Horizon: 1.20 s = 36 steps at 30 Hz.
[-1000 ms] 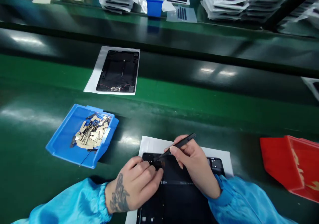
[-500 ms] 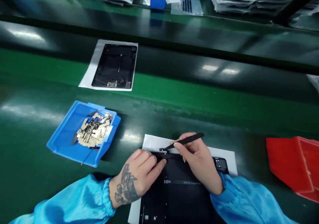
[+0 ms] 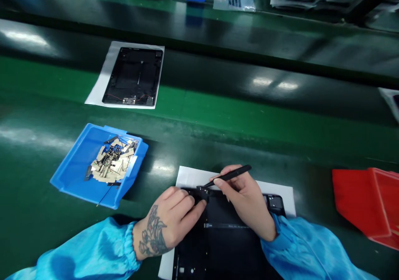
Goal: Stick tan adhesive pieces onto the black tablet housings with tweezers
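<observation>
The open black tablet housing [image 3: 237, 251] lies on a white sheet [image 3: 288, 197] at the near side of the green bench [image 3: 174, 147], its near part cut off by the view. The inside is matt and dark, with a thin strip carrying pale print [image 3: 229, 226] running across it, a few bright dots along its left part and small pale squares lower down on that side. A greyish squared fitting [image 3: 274, 202] sits in its far right corner.

The right hand [image 3: 249, 201] grips black tweezers [image 3: 227, 176] in a narrow pinch, their tip at a small dark part [image 3: 202, 189] on the housing's far edge, towards its far left corner. The left hand [image 3: 170, 222], tattooed on the back, is bent over that corner with its fingers curled close together; whether it pinches anything cannot be told.

Left of the sheet, a blue bin [image 3: 75, 168] stands tilted in view, with a heap of cream and black pieces [image 3: 114, 161] inside. Beyond it, another open housing [image 3: 134, 76] rests on its own white sheet. A red bin [image 3: 355, 201] stands to the right.
</observation>
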{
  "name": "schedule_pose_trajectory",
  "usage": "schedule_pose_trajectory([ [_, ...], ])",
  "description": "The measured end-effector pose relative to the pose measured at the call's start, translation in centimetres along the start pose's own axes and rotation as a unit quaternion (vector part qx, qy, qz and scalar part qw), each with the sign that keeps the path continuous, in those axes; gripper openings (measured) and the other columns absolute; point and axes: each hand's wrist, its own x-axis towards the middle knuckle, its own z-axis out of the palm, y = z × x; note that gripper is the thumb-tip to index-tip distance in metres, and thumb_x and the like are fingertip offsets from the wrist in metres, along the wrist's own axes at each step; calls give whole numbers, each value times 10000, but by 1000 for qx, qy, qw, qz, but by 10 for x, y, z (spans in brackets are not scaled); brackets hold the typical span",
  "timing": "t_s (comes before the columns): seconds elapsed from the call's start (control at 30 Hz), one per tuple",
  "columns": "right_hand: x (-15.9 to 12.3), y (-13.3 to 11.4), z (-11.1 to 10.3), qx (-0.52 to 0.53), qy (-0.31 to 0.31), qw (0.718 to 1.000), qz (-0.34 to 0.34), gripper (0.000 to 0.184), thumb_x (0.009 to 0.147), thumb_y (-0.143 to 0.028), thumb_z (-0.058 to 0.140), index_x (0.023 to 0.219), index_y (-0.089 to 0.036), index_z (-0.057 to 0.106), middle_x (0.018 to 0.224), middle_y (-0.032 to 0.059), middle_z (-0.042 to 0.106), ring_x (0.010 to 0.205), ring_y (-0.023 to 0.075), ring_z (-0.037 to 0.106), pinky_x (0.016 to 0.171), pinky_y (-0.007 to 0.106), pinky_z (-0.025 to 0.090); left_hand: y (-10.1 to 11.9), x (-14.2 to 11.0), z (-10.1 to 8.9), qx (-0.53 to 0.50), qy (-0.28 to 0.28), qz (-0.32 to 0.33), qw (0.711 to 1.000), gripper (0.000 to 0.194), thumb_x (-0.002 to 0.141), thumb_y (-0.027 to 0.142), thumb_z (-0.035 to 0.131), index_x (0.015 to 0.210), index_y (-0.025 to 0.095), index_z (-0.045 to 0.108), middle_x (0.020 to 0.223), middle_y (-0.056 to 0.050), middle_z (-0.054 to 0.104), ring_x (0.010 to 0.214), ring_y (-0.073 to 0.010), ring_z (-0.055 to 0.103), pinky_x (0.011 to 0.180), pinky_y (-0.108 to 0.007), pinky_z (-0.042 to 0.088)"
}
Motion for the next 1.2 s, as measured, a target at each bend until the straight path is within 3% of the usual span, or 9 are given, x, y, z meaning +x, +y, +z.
schedule_pose_trajectory([
  [0.33, -3, -1, -1, -18, -23, 1000, 1, 232, 823, -398, 638, 917, -233, 504, 830, 27, 686, 727, 187, 636, 629, 300, 464, -1, -2, -1, -26, 11, 18, 999, 296, 899, 58, 391, 1092, 78, 615, 810, -90, 620, 751, -186, 537, 641, -338, 469],
  [0.57, -3, -2, 0, -36, -27, 999, -8, 234, 821, -407, 634, 917, -227, 521, 802, 24, 674, 713, 184, 636, 612, 300, 465, 1, -4, -5, -45, 8, 13, 999, 242, 850, 61, 528, 1079, 51, 606, 799, -83, 623, 751, -184, 538, 623, -325, 466],
  [1.2, -3, -2, 3, -66, -16, 997, -37, 175, 821, -369, 635, 889, -228, 556, 772, 15, 663, 630, 157, 620, 572, 276, 488, 0, -6, -2, -69, -23, -6, 997, 246, 839, 72, 531, 1071, 56, 610, 784, -90, 606, 709, -191, 523, 572, -330, 427],
])
